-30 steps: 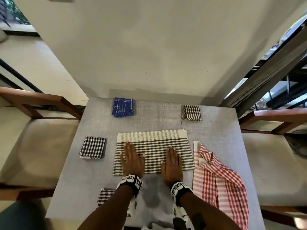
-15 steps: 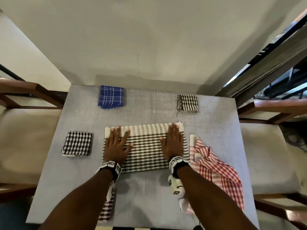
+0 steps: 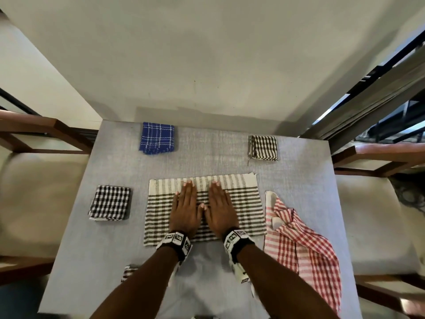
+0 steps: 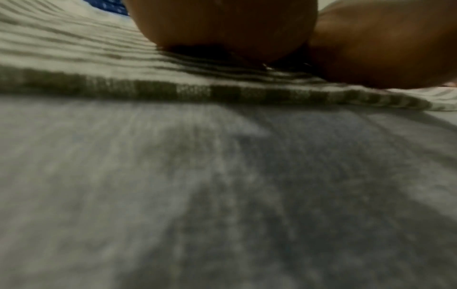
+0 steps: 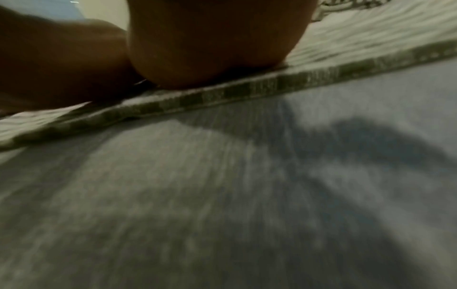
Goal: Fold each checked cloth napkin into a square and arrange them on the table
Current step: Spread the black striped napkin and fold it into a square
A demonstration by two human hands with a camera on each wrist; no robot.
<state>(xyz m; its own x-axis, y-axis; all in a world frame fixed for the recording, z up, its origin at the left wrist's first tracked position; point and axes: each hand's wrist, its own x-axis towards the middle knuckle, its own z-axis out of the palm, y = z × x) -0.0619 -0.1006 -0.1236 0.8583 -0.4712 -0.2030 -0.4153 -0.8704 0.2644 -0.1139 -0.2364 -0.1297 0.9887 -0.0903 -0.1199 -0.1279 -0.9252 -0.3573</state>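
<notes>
— Where does the striped napkin (image 3: 243, 208) lie?
— Mid-table (image 3: 76, 238), flat beneath both palms: left hand (image 3: 185, 209) and right hand (image 3: 220, 209) side by side, fingers straight, pressing.
— Its look?
— A half-folded rectangle, olive stripes on cream.

Both forearms reach fwd from the bottom of the head view, bare, each w/ a black band carrying white printed tags at the wrist. Left hand (image 3: 186, 209) lies palm-down, fingers straight and close together, pointing away from the body. Right hand (image 3: 220, 209) is the same: flat, fingers extended, palm down. The two sit side by side near centre, thumbs nearly touching. Neither hand curls round anything. Wrist views are blurred; each shows only the heel of its own hand (image 4: 222, 27) (image 5: 217, 39) pressed low, w/ the other hand alongside.
</notes>
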